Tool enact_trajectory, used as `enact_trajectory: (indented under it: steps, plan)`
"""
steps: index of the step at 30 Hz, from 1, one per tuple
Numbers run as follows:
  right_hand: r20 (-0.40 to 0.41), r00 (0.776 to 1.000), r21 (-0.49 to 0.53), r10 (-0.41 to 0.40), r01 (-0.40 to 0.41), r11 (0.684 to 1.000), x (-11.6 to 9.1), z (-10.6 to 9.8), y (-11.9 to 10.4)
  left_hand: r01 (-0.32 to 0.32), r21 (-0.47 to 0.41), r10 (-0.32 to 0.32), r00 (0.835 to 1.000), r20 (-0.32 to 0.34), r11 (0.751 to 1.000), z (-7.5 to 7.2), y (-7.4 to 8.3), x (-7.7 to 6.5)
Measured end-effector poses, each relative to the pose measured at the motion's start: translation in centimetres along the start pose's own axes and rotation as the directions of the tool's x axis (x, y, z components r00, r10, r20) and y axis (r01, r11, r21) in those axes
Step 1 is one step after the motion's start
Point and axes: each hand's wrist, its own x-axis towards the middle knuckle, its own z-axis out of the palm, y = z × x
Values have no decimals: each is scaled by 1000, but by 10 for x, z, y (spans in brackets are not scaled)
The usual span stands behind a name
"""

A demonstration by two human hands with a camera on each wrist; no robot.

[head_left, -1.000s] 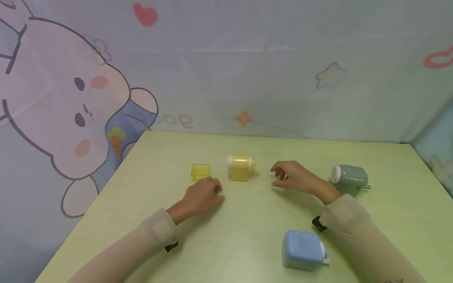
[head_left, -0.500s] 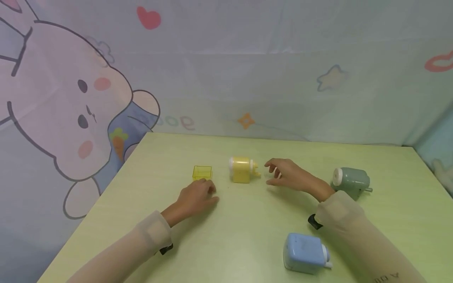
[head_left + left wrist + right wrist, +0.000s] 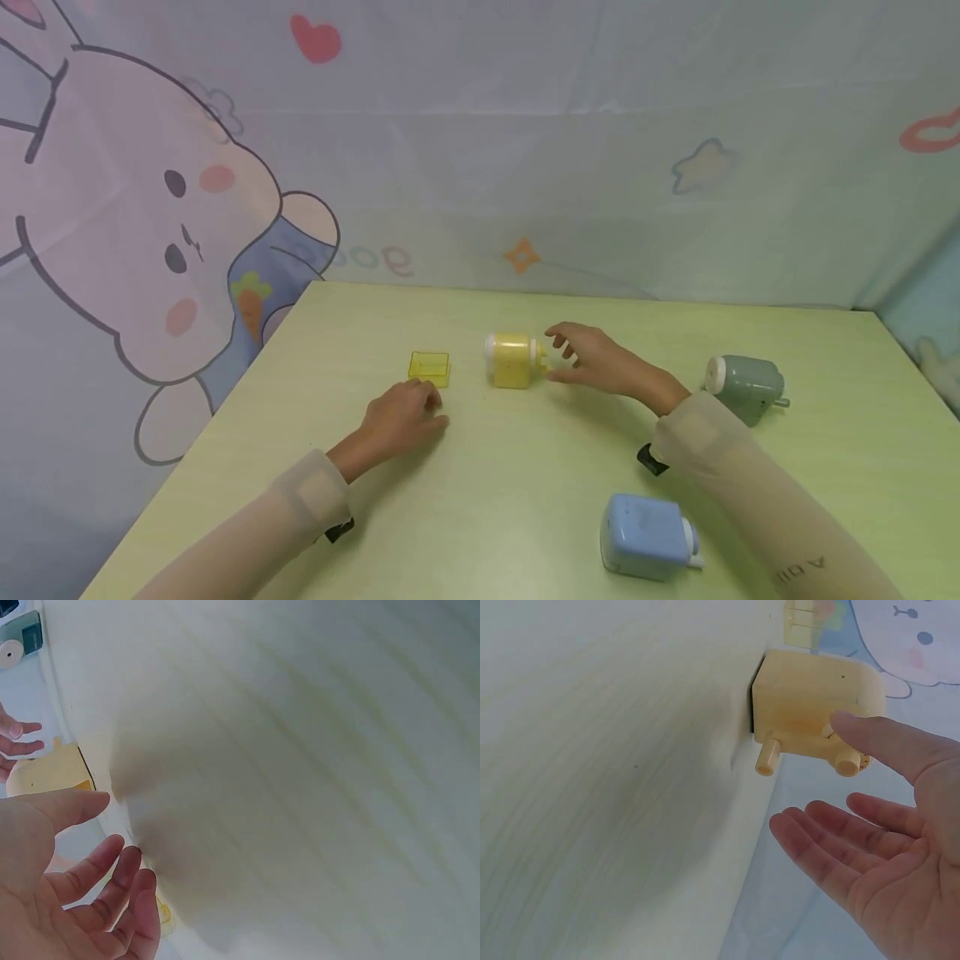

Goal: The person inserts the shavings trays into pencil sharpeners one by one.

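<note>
Both hands empty, fingers loosely bent and well apart: a yellow hand-crank pencil sharpener [image 3: 512, 362] sits between them on the surface [image 3: 480, 492], long axis left to right, its crank [image 3: 542, 352] facing the nearer right hand [image 3: 596, 360]; the left hand [image 3: 399, 419] is beside a translucent yellow tray [image 3: 429, 368].

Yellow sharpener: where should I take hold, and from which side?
Probably best by the plain body of the yellow sharpener, coming down from above and squeezing its near and far sides. It stands upright, and in the head view its crank end juts out right and its white end left, so both ends look awkward.
</note>
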Motion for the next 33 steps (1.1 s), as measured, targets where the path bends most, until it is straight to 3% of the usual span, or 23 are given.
enact_trajectory:
  steps: [8,25,33]
  plan:
    - [-23,1000,48,1,0,999,11,4,-8,31,17,-31,999,-22,999,-3,-4,-4]
    - [-80,991,-30,-109,106,994,22,14,-19,89,27,-88,996,-35,996,-6,-15,-4]
    - [-101,988,-42,-115,111,993,23,16,-17,104,98,-96,992,-81,990,-10,-28,0]
